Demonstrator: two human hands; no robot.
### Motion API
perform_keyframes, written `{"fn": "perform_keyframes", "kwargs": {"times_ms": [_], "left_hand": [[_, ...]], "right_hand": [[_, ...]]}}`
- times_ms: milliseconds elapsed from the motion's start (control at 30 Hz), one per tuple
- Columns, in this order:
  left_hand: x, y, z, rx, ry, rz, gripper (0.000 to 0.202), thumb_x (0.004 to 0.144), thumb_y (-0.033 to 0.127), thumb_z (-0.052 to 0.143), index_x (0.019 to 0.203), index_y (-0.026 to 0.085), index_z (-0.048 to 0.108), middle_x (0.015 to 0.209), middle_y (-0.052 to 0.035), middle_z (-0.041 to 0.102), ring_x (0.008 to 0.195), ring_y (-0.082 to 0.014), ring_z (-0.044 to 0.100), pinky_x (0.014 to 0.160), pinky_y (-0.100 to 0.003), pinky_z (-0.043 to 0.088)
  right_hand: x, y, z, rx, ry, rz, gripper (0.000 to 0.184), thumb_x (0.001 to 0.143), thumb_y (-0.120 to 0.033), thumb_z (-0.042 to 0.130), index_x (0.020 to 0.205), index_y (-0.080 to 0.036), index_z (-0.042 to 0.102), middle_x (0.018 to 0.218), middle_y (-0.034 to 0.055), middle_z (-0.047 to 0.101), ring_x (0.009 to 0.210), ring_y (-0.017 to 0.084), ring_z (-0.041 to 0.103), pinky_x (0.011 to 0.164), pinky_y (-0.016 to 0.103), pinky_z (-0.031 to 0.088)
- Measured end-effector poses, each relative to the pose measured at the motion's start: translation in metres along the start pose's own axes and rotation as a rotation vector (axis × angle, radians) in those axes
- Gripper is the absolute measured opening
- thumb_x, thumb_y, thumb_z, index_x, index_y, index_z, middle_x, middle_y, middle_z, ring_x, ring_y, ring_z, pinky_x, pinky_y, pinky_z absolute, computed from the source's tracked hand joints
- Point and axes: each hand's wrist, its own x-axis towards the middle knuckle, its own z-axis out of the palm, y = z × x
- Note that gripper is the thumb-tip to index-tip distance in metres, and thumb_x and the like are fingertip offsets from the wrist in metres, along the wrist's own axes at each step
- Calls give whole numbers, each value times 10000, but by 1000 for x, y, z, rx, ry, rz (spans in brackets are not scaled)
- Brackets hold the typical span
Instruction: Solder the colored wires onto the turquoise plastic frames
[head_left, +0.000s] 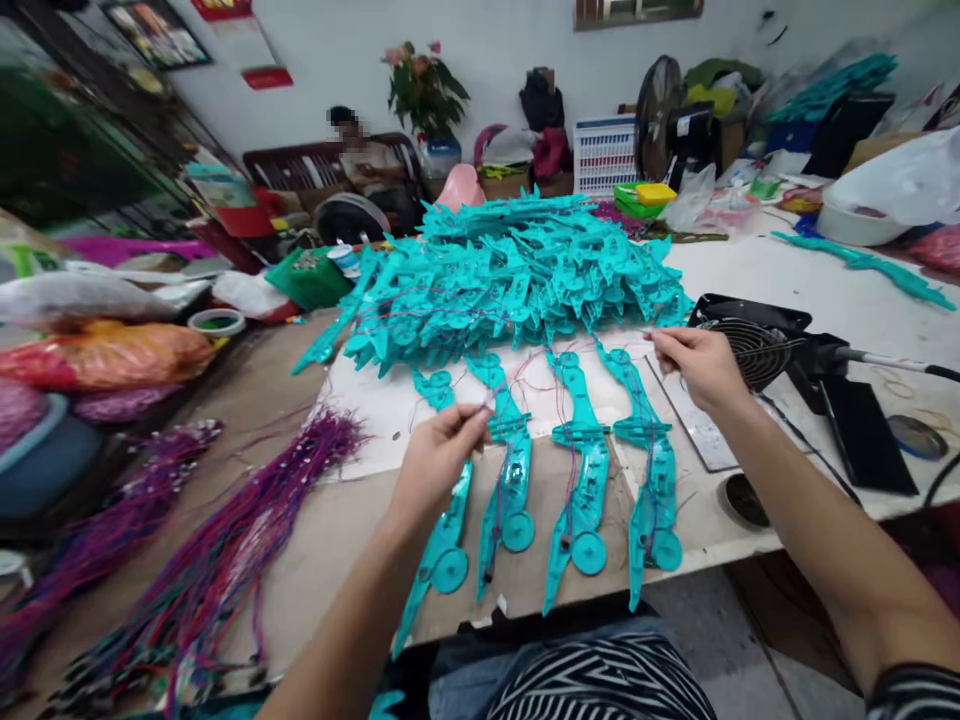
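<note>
My left hand [444,452] is closed in a pinch on a thin wire, above the left pair of teal plastic parts. My right hand [699,365] pinches another thin reddish wire [637,341] at the upper end of the rightmost teal part [651,455]. Several long teal parts lie side by side in front of me, each with a round disc at its near end. Thin red and purple wires run along them, with small dark pieces at the near ends. What exactly sits at my fingertips is too small to make out.
Beyond the row rises a large heap of teal parts [525,265]. Wire bundles [247,530] lie at the left. At the right are a soldering iron [892,360], a black fan grille [750,350], a phone [866,435] and a small round tin [744,500]. A person sits on a far bench.
</note>
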Motion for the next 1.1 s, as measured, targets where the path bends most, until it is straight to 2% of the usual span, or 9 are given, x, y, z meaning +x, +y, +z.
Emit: {"fn": "perform_keyframes", "kwargs": {"times_ms": [100, 233, 333, 433, 567, 667, 867, 1000, 1100], "left_hand": [[76, 11, 10, -44, 100, 18, 304, 679, 463, 669, 724, 173, 592, 568, 13, 560, 486, -98, 451, 477, -226, 338], [168, 20, 33, 144, 189, 28, 176, 791, 316, 558, 750, 153, 609, 598, 0, 599, 492, -98, 486, 507, -218, 379], [214, 18, 47, 256, 199, 46, 192, 831, 241, 512, 802, 127, 663, 653, -35, 655, 566, -123, 551, 567, -227, 414], [239, 12, 55, 389, 188, 58, 226, 847, 230, 519, 863, 121, 716, 738, -76, 712, 676, -174, 621, 627, -259, 430], [256, 6, 54, 595, 189, 87, 290, 883, 244, 508, 1004, 141, 750, 971, -143, 751, 923, -271, 660, 791, -345, 446], [265, 7, 53, 750, 192, 123, 315, 901, 263, 501, 1058, 162, 755, 1111, -182, 719, 1123, -347, 587, 927, -435, 401], [270, 15, 56, 976, 140, 176, 325, 858, 221, 557, 1119, 149, 737, 1271, -225, 611, 1264, -405, 450, 1008, -498, 344], [248, 18, 41, 1011, 211, 243, 506, 832, 312, 606, 1308, 141, 617, 1331, -233, 573, 1238, -409, 480, 979, -492, 403], [199, 14, 10, 879, 282, 386, 491, 813, 358, 589, 1236, 117, 653, 1251, -208, 636, 1206, -363, 538, 1032, -492, 412]], "right_hand": [[56, 15, 36, -143, 56, -73, 443, 769, -584, 611, 789, -157, 728, 595, 14, 587, 507, 126, 490, 498, 273, 413], [105, 37, 67, -369, 82, -136, 319, 853, -390, 534, 810, -152, 743, 690, 57, 662, 653, 183, 581, 632, 296, 438], [120, 52, 76, -566, 70, -192, 289, 875, -281, 504, 911, -166, 766, 883, 104, 720, 836, 224, 619, 743, 308, 422], [126, 64, 80, -738, 21, -225, 330, 913, -250, 472, 1034, -150, 761, 994, 150, 721, 921, 248, 609, 801, 328, 389], [136, 76, 82, -921, -10, -229, 371, 946, -225, 429, 1123, -123, 738, 1030, 191, 704, 979, 279, 573, 837, 372, 336], [144, 81, 79, -1021, 7, -214, 384, 957, -216, 401, 1114, -118, 738, 1015, 200, 689, 984, 296, 538, 835, 400, 305], [140, 77, 77, -1107, -2, -216, 325, 948, -231, 448, 1028, -143, 751, 1041, 178, 679, 1021, 309, 494, 863, 430, 301], [107, 59, 62, -1094, -7, -215, 349, 938, -284, 518, 1217, -145, 676, 1234, 170, 648, 1123, 317, 498, 920, 436, 349], [52, 43, 25, -1013, 38, -264, 321, 953, -316, 512, 1183, -184, 692, 1195, 123, 682, 1136, 281, 537, 962, 425, 394]]}}
